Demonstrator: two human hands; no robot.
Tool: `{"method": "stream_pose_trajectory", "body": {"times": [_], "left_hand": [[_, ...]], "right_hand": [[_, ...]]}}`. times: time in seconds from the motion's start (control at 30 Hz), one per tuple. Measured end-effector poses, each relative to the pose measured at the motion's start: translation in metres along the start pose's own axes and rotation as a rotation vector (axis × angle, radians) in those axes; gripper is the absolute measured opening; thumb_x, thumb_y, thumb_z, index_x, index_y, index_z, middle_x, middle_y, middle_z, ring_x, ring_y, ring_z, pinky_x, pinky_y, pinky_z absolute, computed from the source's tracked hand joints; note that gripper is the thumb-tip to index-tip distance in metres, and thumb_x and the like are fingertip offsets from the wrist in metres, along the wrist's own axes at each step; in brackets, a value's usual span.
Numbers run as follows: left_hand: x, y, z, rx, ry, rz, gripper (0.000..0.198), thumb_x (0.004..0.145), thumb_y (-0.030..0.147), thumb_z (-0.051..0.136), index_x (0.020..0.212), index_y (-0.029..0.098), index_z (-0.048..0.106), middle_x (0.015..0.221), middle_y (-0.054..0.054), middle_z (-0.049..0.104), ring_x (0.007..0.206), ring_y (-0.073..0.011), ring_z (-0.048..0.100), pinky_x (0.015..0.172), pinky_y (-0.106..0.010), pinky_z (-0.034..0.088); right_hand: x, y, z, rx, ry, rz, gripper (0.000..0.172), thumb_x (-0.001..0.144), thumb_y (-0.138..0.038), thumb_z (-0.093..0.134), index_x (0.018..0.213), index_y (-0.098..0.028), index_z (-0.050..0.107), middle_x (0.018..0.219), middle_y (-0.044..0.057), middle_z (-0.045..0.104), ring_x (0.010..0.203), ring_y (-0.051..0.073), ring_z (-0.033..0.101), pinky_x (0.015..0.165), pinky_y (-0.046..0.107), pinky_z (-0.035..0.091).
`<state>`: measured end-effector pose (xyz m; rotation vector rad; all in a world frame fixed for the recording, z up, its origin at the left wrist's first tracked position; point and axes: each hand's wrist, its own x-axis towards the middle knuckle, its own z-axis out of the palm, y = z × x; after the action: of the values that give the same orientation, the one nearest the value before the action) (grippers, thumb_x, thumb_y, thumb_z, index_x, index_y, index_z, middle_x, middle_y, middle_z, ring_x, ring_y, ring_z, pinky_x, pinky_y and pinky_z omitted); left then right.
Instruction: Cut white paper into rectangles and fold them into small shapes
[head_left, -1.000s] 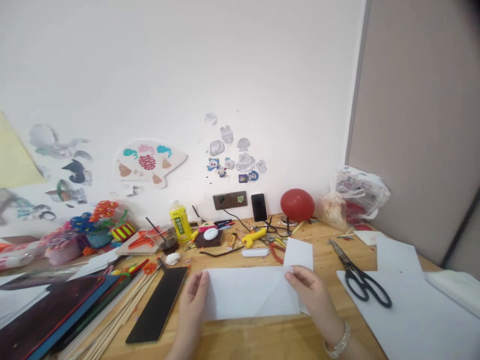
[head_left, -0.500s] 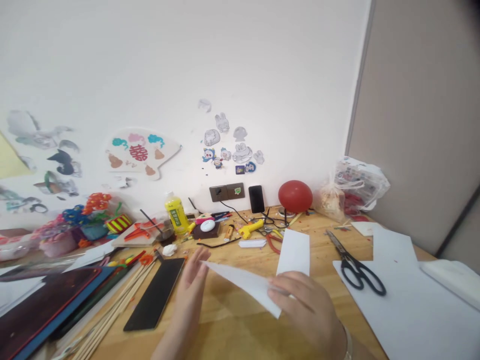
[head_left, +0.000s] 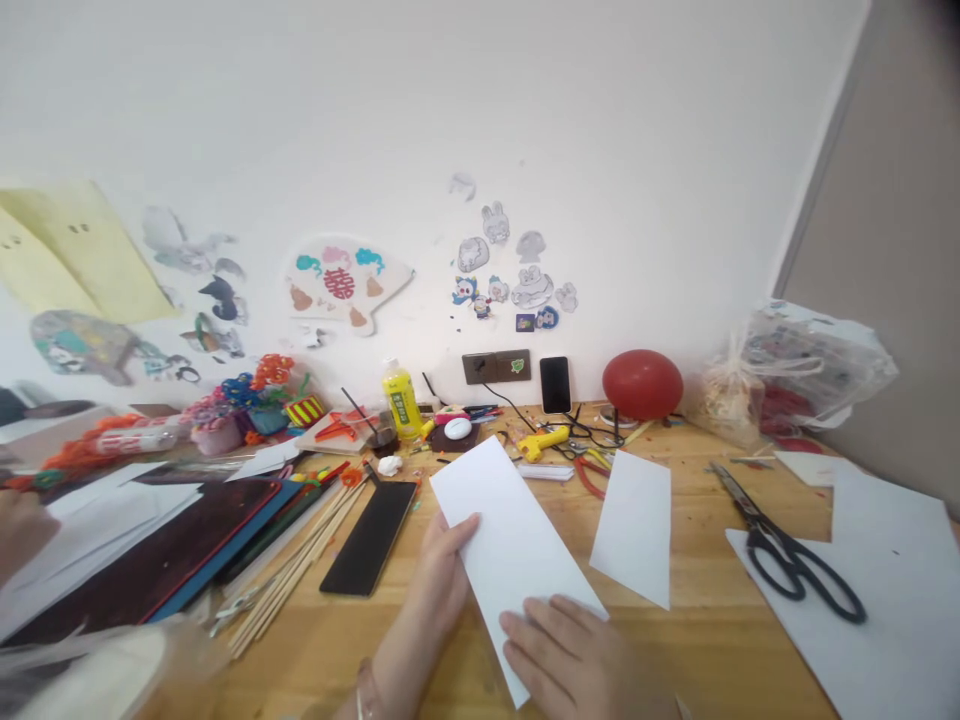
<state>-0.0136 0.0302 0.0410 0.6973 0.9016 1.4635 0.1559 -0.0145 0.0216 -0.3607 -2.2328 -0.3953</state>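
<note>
Your left hand (head_left: 445, 578) pinches the white paper (head_left: 517, 535), right hand (head_left: 566, 660) fingers atop likely steadying it, can't tell if pinching.

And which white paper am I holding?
The slanted strip in your left hand, right hand over its lower end; the strip beside it and the sheet under the scissors lie untouched.

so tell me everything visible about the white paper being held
The white paper is a plain oblong with straight edges and no visible marks. It slants, far end leftward, apparently lifted off the wooden table. The left hand holds its left edge, thumb on top; the right hand covers the near end.
</note>
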Motion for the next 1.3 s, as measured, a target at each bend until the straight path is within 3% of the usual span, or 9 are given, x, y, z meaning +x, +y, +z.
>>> {"method": "stream_pose_trajectory", "body": {"times": [0.13,0.23,0.4,0.5,0.57,0.73,0.87,1.13,1.3], "left_hand": [[0.002,0.002,-0.002,-0.042,-0.005,0.037,0.046,0.056,0.017,0.076,0.097,0.016,0.055,0.084,-0.004,0.072,0.072,-0.0207,0.068,0.069,-0.030,0.052],[0.000,-0.001,-0.002,-0.054,-0.035,0.027,0.043,0.057,0.016,0.076,0.095,0.016,0.057,0.084,-0.005,0.072,0.071,-0.0202,0.068,0.068,-0.029,0.051],[-0.005,-0.004,-0.001,-0.055,-0.123,-0.026,0.043,0.059,0.017,0.076,0.098,0.015,0.057,0.086,-0.008,0.072,0.074,-0.0230,0.068,0.069,-0.032,0.051],[-0.008,-0.006,0.001,-0.034,-0.169,-0.074,0.043,0.060,0.018,0.075,0.098,0.014,0.057,0.086,-0.010,0.072,0.075,-0.0250,0.068,0.069,-0.034,0.051],[-0.011,-0.009,0.002,-0.010,-0.191,-0.107,0.043,0.060,0.019,0.075,0.099,0.014,0.058,0.086,-0.011,0.072,0.075,-0.0259,0.068,0.069,-0.035,0.051],[-0.010,-0.018,0.002,0.072,-0.167,-0.148,0.040,0.060,0.022,0.076,0.095,0.012,0.059,0.084,-0.012,0.071,0.069,-0.0236,0.067,0.065,-0.033,0.050],[-0.004,-0.017,-0.002,0.128,-0.061,-0.070,0.045,0.070,0.043,0.068,0.103,0.013,0.059,0.086,-0.009,0.071,0.072,-0.0196,0.064,0.063,-0.027,0.048],[0.000,-0.012,-0.008,0.238,-0.002,0.005,0.057,0.067,0.052,0.067,0.111,0.016,0.060,0.098,-0.007,0.069,0.085,-0.0201,0.061,0.066,-0.024,0.045],[-0.002,-0.012,-0.006,0.254,-0.017,-0.016,0.058,0.066,0.054,0.067,0.109,0.015,0.062,0.099,-0.009,0.069,0.091,-0.0237,0.060,0.067,-0.026,0.045]], "right_hand": [[-0.007,0.006,0.004,0.006,-0.104,0.014,0.027,0.088,-0.033,0.046,0.097,-0.014,0.063,0.099,0.009,0.072,0.078,0.025,0.067,0.067,0.037,0.057],[-0.015,0.012,0.002,-0.011,-0.077,0.164,0.023,0.084,-0.022,0.050,0.103,-0.015,0.061,0.100,0.010,0.071,0.086,0.025,0.065,0.074,0.037,0.055],[-0.031,0.025,0.008,0.137,0.056,0.749,0.029,0.083,-0.024,0.049,0.111,-0.020,0.055,0.107,0.012,0.064,0.098,0.028,0.059,0.081,0.043,0.050],[-0.033,0.030,0.011,0.509,0.041,1.142,0.032,0.084,-0.036,0.046,0.110,-0.019,0.053,0.105,0.011,0.064,0.098,0.026,0.059,0.084,0.041,0.048],[-0.030,0.032,0.012,0.781,-0.001,1.279,0.032,0.084,-0.040,0.045,0.103,-0.017,0.055,0.098,0.009,0.065,0.093,0.024,0.060,0.081,0.036,0.048],[-0.026,0.030,0.017,0.973,-0.050,1.329,0.027,0.077,-0.042,0.052,0.065,-0.018,0.047,0.057,-0.005,0.044,0.056,0.013,0.045,0.051,0.023,0.037],[-0.030,0.029,0.020,1.004,-0.084,1.342,0.033,0.072,-0.041,0.055,0.058,-0.021,0.033,0.055,-0.008,0.029,0.053,0.010,0.032,0.048,0.021,0.027],[-0.024,0.028,0.017,1.124,-0.098,1.358,0.029,0.070,-0.044,0.055,0.062,-0.019,0.042,0.060,-0.005,0.038,0.057,0.012,0.036,0.052,0.023,0.028],[-0.025,0.028,0.016,1.031,-0.071,1.380,0.029,0.074,-0.042,0.053,0.061,-0.019,0.042,0.059,-0.005,0.038,0.058,0.013,0.037,0.053,0.024,0.030]]}}
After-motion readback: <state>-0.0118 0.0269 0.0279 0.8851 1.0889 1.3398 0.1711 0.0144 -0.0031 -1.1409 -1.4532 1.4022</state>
